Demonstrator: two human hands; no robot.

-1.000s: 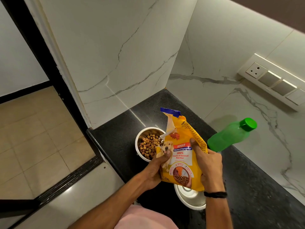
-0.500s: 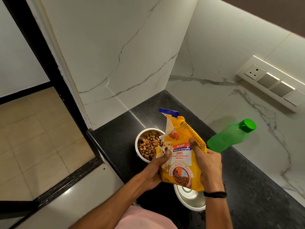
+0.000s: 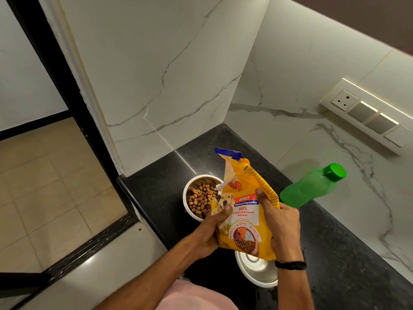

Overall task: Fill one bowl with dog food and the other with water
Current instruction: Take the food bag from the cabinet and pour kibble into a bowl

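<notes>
A yellow dog food bag (image 3: 245,211) with a torn blue top is held upright above the black counter (image 3: 335,253). My left hand (image 3: 212,229) grips its lower left side and my right hand (image 3: 279,224) grips its right edge. Behind and left of the bag stands a steel bowl (image 3: 190,195) holding brown kibble (image 3: 201,201). A second steel bowl (image 3: 257,271) sits below the bag, partly hidden by it; I see no kibble in the visible part. A green water bottle (image 3: 310,186) with a green cap stands to the right, near the wall.
Marble-look walls close the counter's corner behind and to the right. A switch panel (image 3: 368,117) sits on the right wall. The counter's left edge drops to a tiled floor (image 3: 44,186) beside a black door frame (image 3: 67,90).
Almost nothing has changed: both hands keep their grip on the bag, which stays upright by the kibble bowl.
</notes>
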